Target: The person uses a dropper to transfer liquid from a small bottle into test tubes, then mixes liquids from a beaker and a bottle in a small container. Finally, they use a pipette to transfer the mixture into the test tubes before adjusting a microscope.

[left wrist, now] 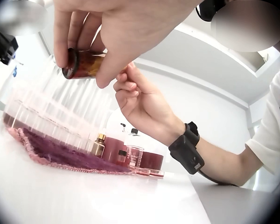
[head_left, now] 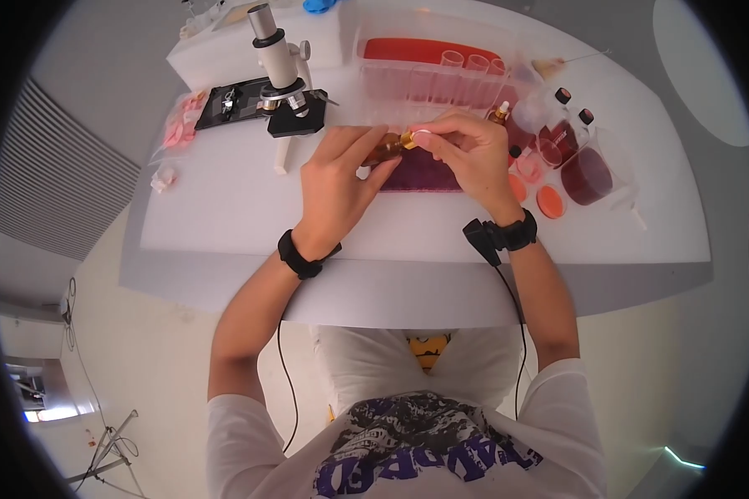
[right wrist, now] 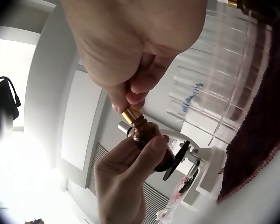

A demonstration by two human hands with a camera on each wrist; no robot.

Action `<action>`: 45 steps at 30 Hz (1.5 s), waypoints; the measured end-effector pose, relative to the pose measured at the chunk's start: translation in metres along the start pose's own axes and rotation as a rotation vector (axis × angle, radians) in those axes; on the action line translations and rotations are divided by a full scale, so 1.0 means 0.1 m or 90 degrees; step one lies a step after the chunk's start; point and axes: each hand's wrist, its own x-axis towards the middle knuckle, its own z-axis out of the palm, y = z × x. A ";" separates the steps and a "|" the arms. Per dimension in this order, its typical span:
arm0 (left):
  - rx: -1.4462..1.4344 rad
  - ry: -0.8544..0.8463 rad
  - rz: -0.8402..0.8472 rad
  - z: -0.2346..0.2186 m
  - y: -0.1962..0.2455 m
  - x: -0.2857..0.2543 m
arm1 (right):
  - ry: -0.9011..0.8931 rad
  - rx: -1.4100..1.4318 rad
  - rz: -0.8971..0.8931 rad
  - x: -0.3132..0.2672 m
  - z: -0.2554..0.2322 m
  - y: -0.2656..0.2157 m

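A small brown glass bottle (head_left: 384, 150) lies tilted in the left hand (head_left: 338, 179), whose fingers and thumb grip its body; its round base faces left in the left wrist view. The right hand (head_left: 473, 157) pinches the gold-collared dropper cap (head_left: 409, 140) at the bottle's neck. In the right wrist view the gold collar (right wrist: 130, 115) meets the neck of the brown bottle (right wrist: 164, 159), and the fingertips cover the cap's top. Below the hands a dark purple cloth (head_left: 424, 172) lies on the table.
Behind the hands stands a clear rack with tubes (head_left: 449, 83). To the right are another gold-capped bottle (head_left: 498, 113), a beaker of dark red liquid (head_left: 587, 176) and an orange dish (head_left: 550, 201). A microscope (head_left: 285, 75) and a black tray (head_left: 225, 104) are at the left.
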 end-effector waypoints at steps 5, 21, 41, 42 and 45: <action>-0.021 -0.017 -0.040 -0.03 0.05 0.01 | 0.006 0.055 0.012 -0.01 0.06 -0.05; -0.170 -0.132 -0.280 -0.02 0.05 0.01 | 0.084 0.082 0.091 0.07 -0.06 -0.10; -0.335 -0.178 -0.417 -0.02 0.00 0.04 | 0.225 -0.006 0.039 1.21 -0.24 -0.46; -0.335 -0.176 -0.416 -0.02 0.00 0.05 | 0.251 -0.027 0.040 1.25 -0.22 -0.42; -0.332 -0.190 -0.414 -0.05 0.01 0.07 | 0.245 -0.141 0.007 1.29 -0.14 -0.29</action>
